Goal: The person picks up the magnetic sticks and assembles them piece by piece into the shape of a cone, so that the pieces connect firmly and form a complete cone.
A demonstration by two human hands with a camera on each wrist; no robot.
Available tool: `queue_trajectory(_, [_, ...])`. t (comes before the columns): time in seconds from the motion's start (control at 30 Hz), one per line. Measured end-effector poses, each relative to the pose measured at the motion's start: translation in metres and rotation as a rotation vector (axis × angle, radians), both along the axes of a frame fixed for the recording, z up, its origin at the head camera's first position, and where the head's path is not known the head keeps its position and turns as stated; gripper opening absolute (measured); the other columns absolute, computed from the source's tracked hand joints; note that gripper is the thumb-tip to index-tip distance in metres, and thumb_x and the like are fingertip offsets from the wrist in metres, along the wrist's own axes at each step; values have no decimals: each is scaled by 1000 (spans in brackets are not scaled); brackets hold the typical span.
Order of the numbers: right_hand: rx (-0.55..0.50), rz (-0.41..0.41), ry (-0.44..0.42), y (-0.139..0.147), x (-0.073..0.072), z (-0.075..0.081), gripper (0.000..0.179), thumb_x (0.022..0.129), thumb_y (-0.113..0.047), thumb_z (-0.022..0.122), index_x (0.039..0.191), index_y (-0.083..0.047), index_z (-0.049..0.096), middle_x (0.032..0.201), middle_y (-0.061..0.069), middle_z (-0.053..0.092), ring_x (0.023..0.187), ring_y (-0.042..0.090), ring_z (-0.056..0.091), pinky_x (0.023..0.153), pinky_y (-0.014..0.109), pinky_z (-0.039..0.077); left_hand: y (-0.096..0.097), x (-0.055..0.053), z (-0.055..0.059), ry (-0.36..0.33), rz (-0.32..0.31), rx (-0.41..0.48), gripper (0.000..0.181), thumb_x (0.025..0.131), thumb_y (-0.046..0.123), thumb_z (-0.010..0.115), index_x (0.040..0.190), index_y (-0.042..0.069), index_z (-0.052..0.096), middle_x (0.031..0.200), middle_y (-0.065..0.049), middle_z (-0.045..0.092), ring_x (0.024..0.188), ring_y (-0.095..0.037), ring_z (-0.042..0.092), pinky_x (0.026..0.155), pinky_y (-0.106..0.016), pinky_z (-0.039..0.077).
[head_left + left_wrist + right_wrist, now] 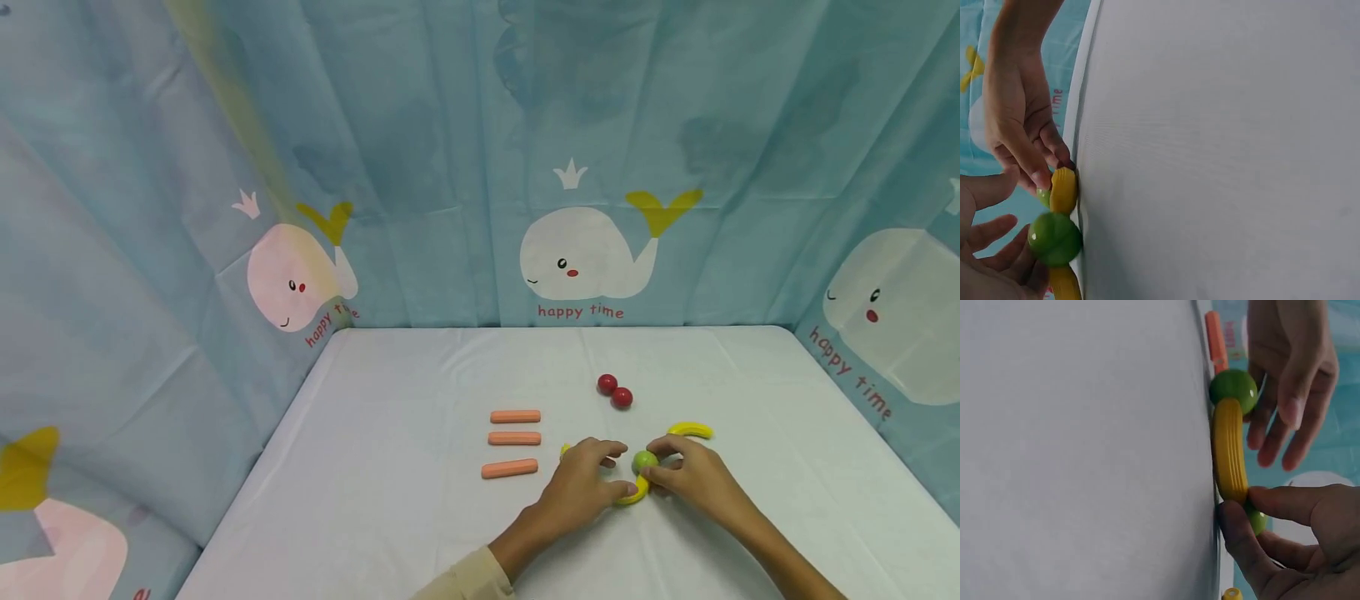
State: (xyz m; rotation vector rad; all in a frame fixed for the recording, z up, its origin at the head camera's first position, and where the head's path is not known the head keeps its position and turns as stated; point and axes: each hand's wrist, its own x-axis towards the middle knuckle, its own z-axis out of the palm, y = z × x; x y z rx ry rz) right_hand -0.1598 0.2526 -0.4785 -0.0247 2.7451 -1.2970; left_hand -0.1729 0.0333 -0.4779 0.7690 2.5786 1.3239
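My right hand pinches the tip of a yellow toy banana between thumb and finger. Beside that tip lies a green ball, partly covered by the fingers in the right wrist view. At the banana's other end is a second green ball, hidden from the head view by my left hand. The left hand's fingers are spread and loosely bent around this ball, the thumb apart from it. Another yellow banana shows below the ball in the left wrist view.
A third yellow banana lies just beyond the right hand. Two red balls touch each other farther back. Three orange sausage-like sticks lie in a row left of the hands on the white-covered table. Blue whale-print curtains surround it.
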Motion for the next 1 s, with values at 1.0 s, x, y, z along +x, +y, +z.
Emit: queue_trajectory(1.0, [299,9,267,46,-28,9,34,91,-5,79,123,2,74,128,31,67,119,54,61,96,70,50,10,-3,-8,-107,-71,-44,53,84,7,91,133,16,73,86,15,70,74,7,60,72,-12,51])
